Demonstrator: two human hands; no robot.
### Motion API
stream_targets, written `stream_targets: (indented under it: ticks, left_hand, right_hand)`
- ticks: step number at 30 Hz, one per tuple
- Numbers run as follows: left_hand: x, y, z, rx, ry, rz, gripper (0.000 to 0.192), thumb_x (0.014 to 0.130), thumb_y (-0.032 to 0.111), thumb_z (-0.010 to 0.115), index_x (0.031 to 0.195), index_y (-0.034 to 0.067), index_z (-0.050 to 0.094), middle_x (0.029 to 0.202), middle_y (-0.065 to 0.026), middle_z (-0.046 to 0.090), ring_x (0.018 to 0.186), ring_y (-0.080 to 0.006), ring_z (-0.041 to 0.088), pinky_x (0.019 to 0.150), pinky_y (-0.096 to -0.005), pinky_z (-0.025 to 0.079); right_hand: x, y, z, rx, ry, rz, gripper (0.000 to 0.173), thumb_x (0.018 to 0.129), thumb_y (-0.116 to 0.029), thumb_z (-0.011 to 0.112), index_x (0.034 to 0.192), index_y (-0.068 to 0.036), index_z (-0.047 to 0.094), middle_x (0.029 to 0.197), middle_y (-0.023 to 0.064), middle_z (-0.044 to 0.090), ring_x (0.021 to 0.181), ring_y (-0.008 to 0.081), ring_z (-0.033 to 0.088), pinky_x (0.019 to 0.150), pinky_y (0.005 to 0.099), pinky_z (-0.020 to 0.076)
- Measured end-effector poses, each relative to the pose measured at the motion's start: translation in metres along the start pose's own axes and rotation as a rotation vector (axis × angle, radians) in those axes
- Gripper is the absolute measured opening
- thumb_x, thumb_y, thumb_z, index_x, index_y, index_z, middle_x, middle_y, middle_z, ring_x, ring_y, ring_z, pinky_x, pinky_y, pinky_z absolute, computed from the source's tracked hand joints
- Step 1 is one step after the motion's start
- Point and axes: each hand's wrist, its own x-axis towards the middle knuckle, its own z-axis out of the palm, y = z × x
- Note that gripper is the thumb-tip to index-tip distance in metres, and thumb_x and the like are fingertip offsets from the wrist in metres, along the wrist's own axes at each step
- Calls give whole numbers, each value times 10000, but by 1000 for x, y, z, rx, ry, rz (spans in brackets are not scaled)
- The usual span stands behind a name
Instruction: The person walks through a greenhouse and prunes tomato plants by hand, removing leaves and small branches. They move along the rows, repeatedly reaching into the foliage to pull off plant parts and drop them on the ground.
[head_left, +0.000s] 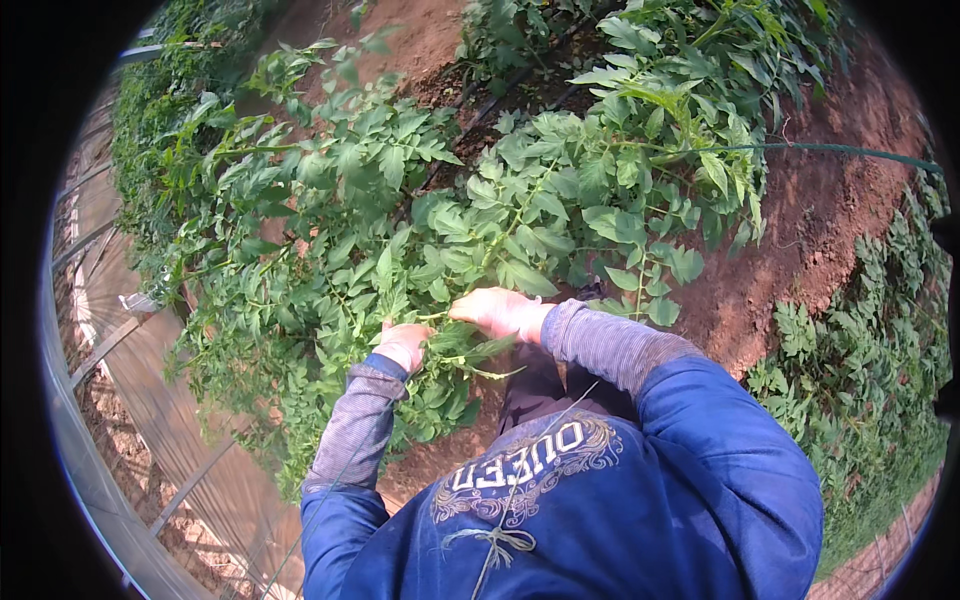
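Observation:
Before me is a dense row of leafy green tomato plants (517, 217). My left hand (403, 345) is low among the leaves, its fingers curled around a tomato stem and partly hidden by foliage. Close by on the right, my right hand (499, 311) pinches the same pale green stem (433, 316), which shows in the short gap between the two hands. Both hands look covered by thin, pale gloves. A leafy side shoot (487, 373) hangs just below them, in front of my dark trousers.
A green twine (840, 148) stretches from the plants to the right. Black drip lines (487, 105) run along the soil. Another plant row (840, 352) grows beyond the reddish soil path (802, 247). Plastic sheeting (187, 390) with metal bars stands at left. A tied string (491, 536) crosses my blue top.

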Motion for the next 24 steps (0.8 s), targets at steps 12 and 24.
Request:
stream_targets:
  ticks: [12,24]
  left_hand:
    - [-58,14,-24,-543,1077,90,361,732,373,682,1006,139,663,905,-63,680,931,-242,627,1079,-533,179]
    - [-2,-21,23,-1199,1214,265,191,851,65,517,985,42,649,970,-74,646,917,-195,605,903,-316,432]
  right_hand:
    - [43,18,38,-38,-447,343,366,817,-317,525,1118,-113,566,1059,149,604,977,307,575,848,393,430]
    - [-13,86,-83,1596,464,327,377,901,-258,540,1207,-39,513,1186,144,568,1087,264,565,869,418,507]
